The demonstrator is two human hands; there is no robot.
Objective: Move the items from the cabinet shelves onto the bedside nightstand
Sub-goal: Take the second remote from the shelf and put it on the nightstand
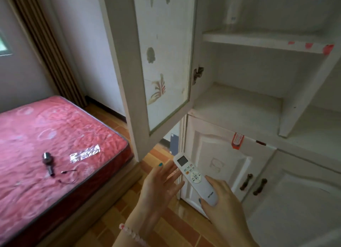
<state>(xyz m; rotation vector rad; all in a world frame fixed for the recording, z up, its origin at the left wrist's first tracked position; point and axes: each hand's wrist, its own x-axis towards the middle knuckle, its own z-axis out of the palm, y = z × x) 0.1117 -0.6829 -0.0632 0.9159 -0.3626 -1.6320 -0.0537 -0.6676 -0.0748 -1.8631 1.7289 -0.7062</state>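
Observation:
My right hand [223, 208] grips the lower end of a white remote control [195, 176], screen and buttons facing up, in front of the lower cabinet doors. My left hand [158, 189] is spread open just left of the remote, fingertips close to its side, holding nothing. The white cabinet [239, 106] stands to the right with its upper door [156, 65] swung open. Its lower shelf looks bare. A white cylindrical container [233, 8] stands on the upper shelf [258, 41], blurred. No nightstand is in view.
A bed with a pink mattress [46, 145] fills the left; on it lie a small dark handheld device [48, 161], a thin cable [69, 175] and a foil strip [84, 153]. Brown tiled floor [166, 228] runs between bed and cabinet. Striped curtain [42, 43] at the back left.

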